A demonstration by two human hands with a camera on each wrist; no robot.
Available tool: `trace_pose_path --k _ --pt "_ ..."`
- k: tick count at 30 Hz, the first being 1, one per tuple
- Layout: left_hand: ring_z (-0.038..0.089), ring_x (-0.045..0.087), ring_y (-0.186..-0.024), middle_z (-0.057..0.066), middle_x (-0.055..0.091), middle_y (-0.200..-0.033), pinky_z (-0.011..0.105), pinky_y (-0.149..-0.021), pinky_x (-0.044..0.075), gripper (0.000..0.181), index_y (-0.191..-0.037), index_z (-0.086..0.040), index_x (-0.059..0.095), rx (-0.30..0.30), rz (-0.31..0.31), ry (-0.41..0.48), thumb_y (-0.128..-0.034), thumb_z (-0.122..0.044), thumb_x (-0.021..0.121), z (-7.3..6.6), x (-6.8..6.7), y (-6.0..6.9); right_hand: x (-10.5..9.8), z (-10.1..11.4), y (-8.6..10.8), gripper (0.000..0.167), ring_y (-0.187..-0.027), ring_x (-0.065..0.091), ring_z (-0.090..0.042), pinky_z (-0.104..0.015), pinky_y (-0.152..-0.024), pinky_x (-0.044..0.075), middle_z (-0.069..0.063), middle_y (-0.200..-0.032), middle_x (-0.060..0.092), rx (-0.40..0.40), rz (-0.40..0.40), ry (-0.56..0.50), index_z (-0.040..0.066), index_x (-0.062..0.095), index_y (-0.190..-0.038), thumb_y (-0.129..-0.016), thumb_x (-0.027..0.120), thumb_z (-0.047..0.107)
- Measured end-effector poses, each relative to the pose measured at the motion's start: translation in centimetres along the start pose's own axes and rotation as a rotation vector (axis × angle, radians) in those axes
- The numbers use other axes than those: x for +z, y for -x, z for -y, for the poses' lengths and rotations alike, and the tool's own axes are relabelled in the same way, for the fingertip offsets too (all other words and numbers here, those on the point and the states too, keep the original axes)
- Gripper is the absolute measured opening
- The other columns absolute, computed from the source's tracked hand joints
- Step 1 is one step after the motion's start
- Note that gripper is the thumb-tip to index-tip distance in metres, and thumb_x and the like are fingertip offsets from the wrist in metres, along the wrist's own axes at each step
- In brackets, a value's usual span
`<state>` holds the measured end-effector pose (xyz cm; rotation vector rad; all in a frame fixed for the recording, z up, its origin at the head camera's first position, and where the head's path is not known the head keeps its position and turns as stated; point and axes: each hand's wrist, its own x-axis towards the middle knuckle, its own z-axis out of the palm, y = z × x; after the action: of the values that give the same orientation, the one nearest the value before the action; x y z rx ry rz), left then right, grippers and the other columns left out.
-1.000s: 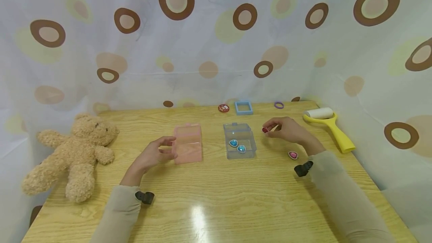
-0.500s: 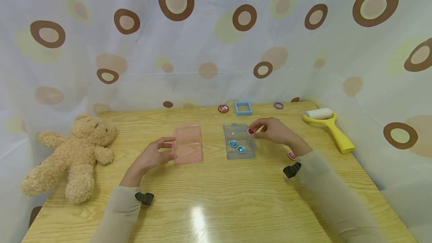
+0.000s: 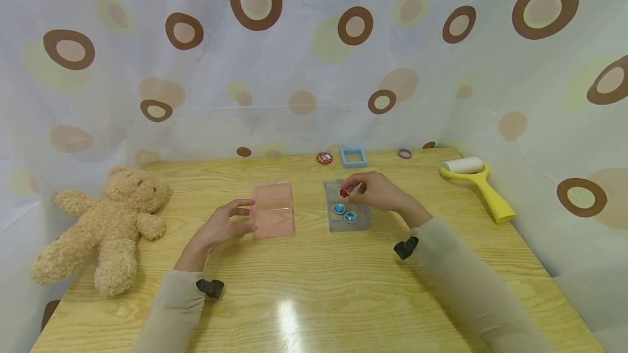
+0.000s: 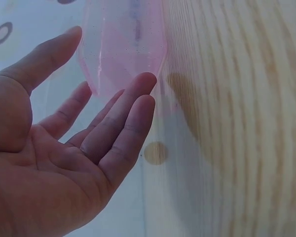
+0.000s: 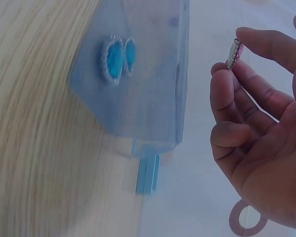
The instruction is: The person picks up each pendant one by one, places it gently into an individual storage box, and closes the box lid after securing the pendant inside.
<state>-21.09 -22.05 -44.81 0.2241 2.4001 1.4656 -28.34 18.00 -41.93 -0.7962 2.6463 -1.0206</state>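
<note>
My right hand (image 3: 380, 190) is over the open translucent blue box (image 3: 338, 227), pinching a red gem (image 3: 343, 193) with a pale beaded rim between thumb and fingertips. In the right wrist view this gem (image 5: 235, 53) appears edge-on, apart from the box. Two blue gems lie inside the box, one (image 3: 338, 208) slightly behind the other (image 3: 350, 217). At the left side of an open translucent pink box (image 3: 273, 222), my left hand (image 3: 228, 225) stays with fingers loosely bent and nothing in them. Whether its fingertips touch the box, I cannot tell.
A teddy bear (image 3: 110, 227) lies at the table's left. Along the back are a red round badge (image 3: 324, 158), a light-blue square frame (image 3: 354, 164) and a purple ring (image 3: 404, 153). A yellow-handled lint roller (image 3: 490, 195) lies at right. Patterned curtain (image 3: 304, 70) stands behind.
My right hand has carried the red gem leftward from beside the blue box to above it. A pink gem on the table is now hidden by the right arm. The left hand has stayed put.
</note>
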Motion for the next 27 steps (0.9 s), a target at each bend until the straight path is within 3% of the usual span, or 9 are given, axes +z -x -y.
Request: trace_pose_path --k 11,27 --pt "0.043 0.052 -0.129 0.028 0.044 -0.148 0.043 -0.092 0.056 0.068 -0.152 -0.007 0.037 -0.013 -0.002 -0.006 -0.0939 -0.016 0.07 -0.1 0.0 0.0 1.9 2.8 -1.5 0.034 -0.078 0.065 -0.013 -0.03 -0.071 0.054 -0.001 -0.107 0.069 -0.019 0.03 -0.018 0.015 0.069 -0.122 -0.09 0.074 0.023" --pt "0.041 0.055 -0.125 0.028 0.045 -0.147 0.042 -0.09 0.057 0.068 -0.152 -0.007 0.037 -0.014 -0.006 -0.009 -0.0937 -0.015 0.07 -0.3 0.1 0.1 4.5 5.7 -3.9 0.035 -0.091 0.067 -0.02 -0.028 -0.073 0.054 0.003 -0.113 0.07 -0.051 0.131 -0.028 0.015 0.067 -0.125 -0.093 0.072 0.027"
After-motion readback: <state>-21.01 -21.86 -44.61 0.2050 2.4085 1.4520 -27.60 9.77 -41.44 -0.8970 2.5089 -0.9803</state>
